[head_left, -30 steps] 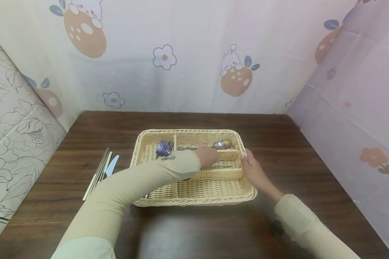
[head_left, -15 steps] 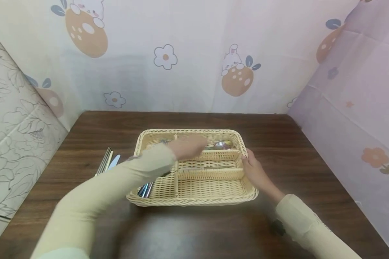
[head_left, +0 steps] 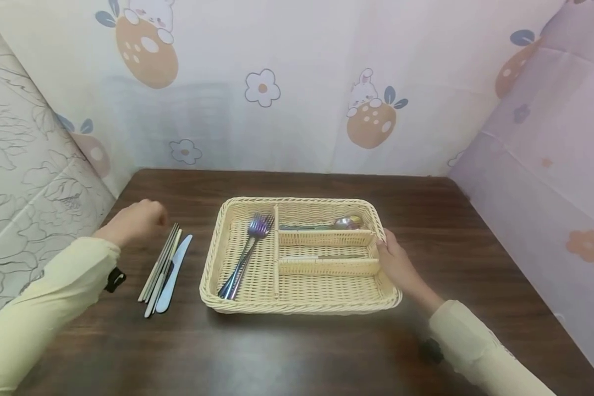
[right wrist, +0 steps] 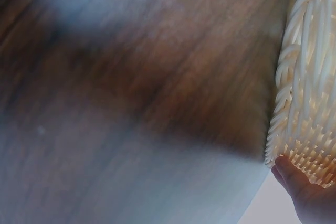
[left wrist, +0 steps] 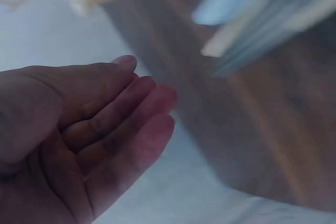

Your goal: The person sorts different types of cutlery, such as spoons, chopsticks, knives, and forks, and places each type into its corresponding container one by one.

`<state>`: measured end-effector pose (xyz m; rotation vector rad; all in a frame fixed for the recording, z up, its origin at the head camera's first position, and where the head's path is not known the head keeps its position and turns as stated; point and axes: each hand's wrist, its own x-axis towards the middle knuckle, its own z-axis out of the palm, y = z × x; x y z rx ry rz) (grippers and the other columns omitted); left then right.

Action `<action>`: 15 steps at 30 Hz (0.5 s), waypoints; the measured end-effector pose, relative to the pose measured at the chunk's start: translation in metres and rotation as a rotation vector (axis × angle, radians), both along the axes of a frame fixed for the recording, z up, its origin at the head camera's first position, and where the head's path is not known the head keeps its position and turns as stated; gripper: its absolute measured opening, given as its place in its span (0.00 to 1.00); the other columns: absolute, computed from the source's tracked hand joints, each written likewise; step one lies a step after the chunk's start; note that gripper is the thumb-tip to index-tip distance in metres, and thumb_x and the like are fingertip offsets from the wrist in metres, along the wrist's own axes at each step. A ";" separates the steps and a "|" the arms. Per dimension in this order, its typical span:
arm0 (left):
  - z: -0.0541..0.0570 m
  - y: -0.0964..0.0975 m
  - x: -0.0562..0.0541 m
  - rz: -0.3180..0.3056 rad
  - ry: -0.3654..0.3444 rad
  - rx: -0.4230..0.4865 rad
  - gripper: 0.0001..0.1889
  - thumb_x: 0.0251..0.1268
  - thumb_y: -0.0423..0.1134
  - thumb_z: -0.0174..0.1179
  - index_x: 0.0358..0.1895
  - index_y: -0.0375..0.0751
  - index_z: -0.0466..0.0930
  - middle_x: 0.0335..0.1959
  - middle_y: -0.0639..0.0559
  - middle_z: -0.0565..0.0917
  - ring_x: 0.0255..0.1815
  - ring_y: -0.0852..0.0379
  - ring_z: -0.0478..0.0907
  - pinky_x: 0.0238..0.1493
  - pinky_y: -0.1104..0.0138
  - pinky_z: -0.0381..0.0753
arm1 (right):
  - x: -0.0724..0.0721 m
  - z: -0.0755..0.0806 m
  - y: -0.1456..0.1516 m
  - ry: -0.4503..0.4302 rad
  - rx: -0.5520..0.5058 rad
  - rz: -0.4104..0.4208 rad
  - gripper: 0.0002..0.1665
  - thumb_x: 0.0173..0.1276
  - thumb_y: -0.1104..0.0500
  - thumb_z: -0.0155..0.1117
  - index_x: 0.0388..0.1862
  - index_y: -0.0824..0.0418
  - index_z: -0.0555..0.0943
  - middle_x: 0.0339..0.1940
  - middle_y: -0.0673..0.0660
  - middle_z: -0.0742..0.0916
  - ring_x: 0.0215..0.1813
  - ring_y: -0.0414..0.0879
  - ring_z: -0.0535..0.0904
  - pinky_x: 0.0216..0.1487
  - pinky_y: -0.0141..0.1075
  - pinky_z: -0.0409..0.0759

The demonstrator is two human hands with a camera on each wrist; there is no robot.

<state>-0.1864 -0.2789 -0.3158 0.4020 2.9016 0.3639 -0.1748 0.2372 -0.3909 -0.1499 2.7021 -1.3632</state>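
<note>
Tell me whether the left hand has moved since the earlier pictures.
Yes, to the left. In the head view, the left hand was over the basket; now it is outside it, left of the knife.

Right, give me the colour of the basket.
The basket is a pale cream-yellow, seen best in the head view.

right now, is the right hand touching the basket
Touching. The head view shows the right hand gripping the basket at its right end, with no gap between.
</note>
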 end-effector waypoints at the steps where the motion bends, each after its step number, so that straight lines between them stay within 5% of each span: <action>1: -0.007 -0.007 0.002 0.016 -0.027 0.004 0.11 0.52 0.27 0.54 0.16 0.42 0.70 0.13 0.56 0.66 0.15 0.59 0.60 0.17 0.65 0.61 | 0.001 0.000 0.001 0.000 -0.002 -0.001 0.32 0.79 0.52 0.30 0.75 0.66 0.44 0.68 0.77 0.63 0.69 0.69 0.58 0.66 0.60 0.53; 8: -0.044 -0.027 0.007 0.055 -0.139 0.039 0.11 0.57 0.32 0.61 0.18 0.39 0.75 0.16 0.56 0.72 0.17 0.59 0.65 0.20 0.62 0.69 | 0.003 0.000 0.003 -0.011 -0.010 -0.005 0.32 0.79 0.52 0.30 0.75 0.66 0.43 0.69 0.76 0.61 0.70 0.68 0.56 0.67 0.60 0.51; 15: -0.052 -0.025 0.009 0.086 -0.191 0.076 0.22 0.56 0.29 0.57 0.09 0.49 0.60 0.07 0.60 0.59 0.09 0.64 0.58 0.14 0.70 0.61 | 0.003 -0.001 0.003 -0.004 -0.009 -0.010 0.32 0.79 0.52 0.30 0.75 0.67 0.43 0.69 0.77 0.61 0.69 0.68 0.56 0.67 0.60 0.51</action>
